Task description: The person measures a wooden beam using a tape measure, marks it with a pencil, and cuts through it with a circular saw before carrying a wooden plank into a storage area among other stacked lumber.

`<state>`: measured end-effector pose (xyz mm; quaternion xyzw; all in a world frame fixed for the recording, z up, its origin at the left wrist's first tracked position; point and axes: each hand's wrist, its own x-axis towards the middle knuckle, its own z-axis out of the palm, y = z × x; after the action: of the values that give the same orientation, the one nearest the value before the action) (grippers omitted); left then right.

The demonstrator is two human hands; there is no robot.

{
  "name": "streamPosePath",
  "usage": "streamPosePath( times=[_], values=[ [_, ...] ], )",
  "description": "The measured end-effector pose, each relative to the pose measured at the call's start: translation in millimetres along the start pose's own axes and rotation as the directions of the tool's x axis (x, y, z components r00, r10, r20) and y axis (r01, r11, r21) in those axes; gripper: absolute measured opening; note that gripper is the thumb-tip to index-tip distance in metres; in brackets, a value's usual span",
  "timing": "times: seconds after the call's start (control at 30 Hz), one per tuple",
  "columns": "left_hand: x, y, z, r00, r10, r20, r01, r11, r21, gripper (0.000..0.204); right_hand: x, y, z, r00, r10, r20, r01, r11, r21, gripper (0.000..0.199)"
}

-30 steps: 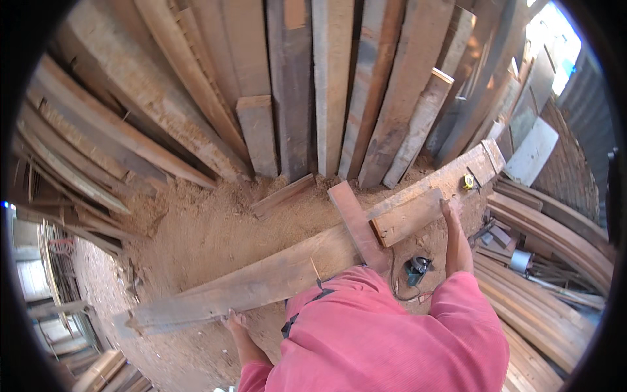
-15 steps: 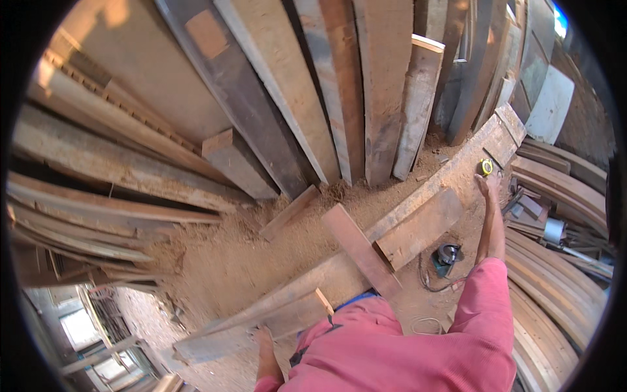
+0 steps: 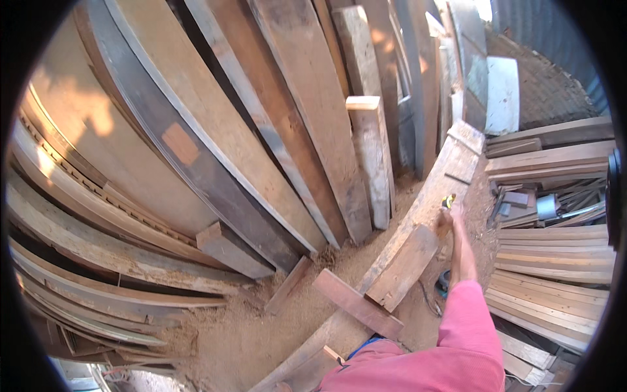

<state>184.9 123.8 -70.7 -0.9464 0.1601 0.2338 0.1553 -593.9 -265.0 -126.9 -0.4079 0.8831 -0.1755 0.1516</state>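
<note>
Landmark: the long plank, a pale worn board lying on the sawdust ground. Its long axis runs from the lower left, close under the person, up and away to the right, with its far end pointing at the leaning timber.

Nearest, the pink-sleeved torso fills the lower edge, right over the plank's near end. A small wooden peg sticks up there beside the shirt. The left hand is barely in view at the bottom edge by the plank's near end; cannot tell if its fingers are curled or loose.

A reddish short board lies crosswise over the plank near its middle. A second short board rests on the plank just past that, angled along it.

The right arm reaches out straight along the plank's right edge, pink sleeve to the elbow, bare forearm beyond. The right hand sits on the plank past the short board, knuckles up. Its fingers are closed around a small yellow-and-black tape measure, which sticks out just beyond the fingertips on the plank's far half.

Right of the plank, beside the forearm, a dark power tool lies on the ground. Further right is a stack of planks.

Beyond the plank's far end and left side, tall boards lean upright.
</note>
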Motion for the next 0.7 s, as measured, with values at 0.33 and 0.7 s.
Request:
streamPosePath(
  times=[0.33,0.7],
  values=[
    [18.2,8.7,11.9,0.963,0.257,0.079,-0.256,0.966,-0.022,0.074,-181.0,-195.8,-47.7,0.778,-0.382,0.499,-0.552,-0.038,0.833,0.037],
    [-48.8,-42.6,-51.2,0.915,0.35,-0.202,-0.366,0.505,-0.781,0.059,-531.7,-378.3,58.9,-0.177,-0.638,0.749,0.533,0.578,0.618,0.052]
  ],
)
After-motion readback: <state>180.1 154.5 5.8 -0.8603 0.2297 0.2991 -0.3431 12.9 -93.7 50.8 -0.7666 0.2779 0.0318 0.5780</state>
